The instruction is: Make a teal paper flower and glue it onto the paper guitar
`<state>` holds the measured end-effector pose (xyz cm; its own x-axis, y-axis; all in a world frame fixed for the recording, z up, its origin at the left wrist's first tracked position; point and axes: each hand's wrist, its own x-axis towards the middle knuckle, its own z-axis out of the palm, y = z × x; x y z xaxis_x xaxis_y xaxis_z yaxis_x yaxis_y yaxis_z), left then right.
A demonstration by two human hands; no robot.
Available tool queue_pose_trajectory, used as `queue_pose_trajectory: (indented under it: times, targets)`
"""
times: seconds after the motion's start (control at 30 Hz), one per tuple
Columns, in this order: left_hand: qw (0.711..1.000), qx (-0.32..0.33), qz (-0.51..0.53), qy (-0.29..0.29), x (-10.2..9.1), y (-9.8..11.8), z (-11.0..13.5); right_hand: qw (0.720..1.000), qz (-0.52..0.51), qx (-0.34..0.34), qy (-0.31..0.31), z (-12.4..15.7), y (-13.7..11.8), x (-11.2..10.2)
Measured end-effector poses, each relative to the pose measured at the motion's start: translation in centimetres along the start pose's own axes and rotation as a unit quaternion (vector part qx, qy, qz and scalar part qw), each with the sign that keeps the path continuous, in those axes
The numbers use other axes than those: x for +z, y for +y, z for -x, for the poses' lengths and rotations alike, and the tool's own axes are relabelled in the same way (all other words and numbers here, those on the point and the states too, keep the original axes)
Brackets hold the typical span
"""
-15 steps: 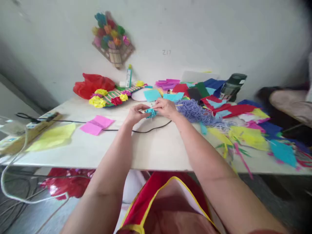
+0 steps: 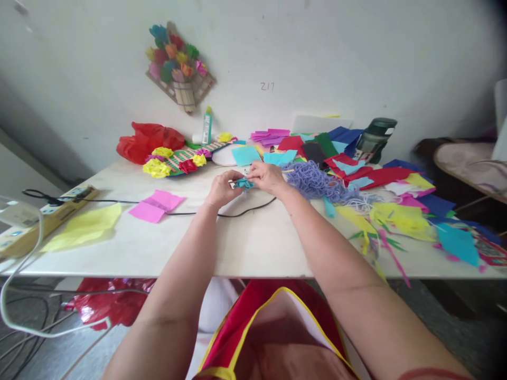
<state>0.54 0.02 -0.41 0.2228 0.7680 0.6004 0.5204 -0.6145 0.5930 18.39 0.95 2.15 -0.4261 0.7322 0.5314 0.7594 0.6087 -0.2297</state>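
Note:
A small crumpled blue paper flower is held just above the table between my two hands. My left hand is closed, thumb and fingers pinching the flower's left side. From the right, my right hand pinches at the flower's upper edge with its fingertips. A thin light stick shows beside the right hand; whether that hand grips it I cannot tell. Behind the hands lie flat blue paper pieces. A pink paper square rests on the table left of my left hand.
Purple yarn and coloured paper scraps spread over the right side, with a dark bottle behind. At left are a power strip, yellow paper and a black cable. A flower-decorated board and red bag lie behind.
The view has shifted slightly. Both hands stay together at the blue flower, which looks turned a little and flatter, more covered by the fingers.

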Motion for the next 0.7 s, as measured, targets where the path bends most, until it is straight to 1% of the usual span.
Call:
queue_pose_trajectory:
  times: [0.2, 0.33, 0.53, 0.7]
  targets:
    - [1.0, -0.003, 0.0, 0.006, -0.1, 0.1, 0.0, 1.0, -0.011, 0.0, 0.016, -0.1, 0.4, 0.2]
    - [1.0, 0.002, 0.006, 0.014, -0.2, 0.0, 0.1, 0.999, -0.009, -0.017, 0.029, -0.1, 0.4, 0.2]
    - [1.0, 0.003, 0.013, 0.017, -0.5, 0.3, 0.0, 0.999, -0.002, -0.034, 0.039, 0.2, 0.9, -0.4]
    - [0.999, -0.008, 0.029, 0.015, -0.6, 0.4, -0.1, 0.999, -0.002, -0.033, 0.04, 0.4, 1.7, -0.8]
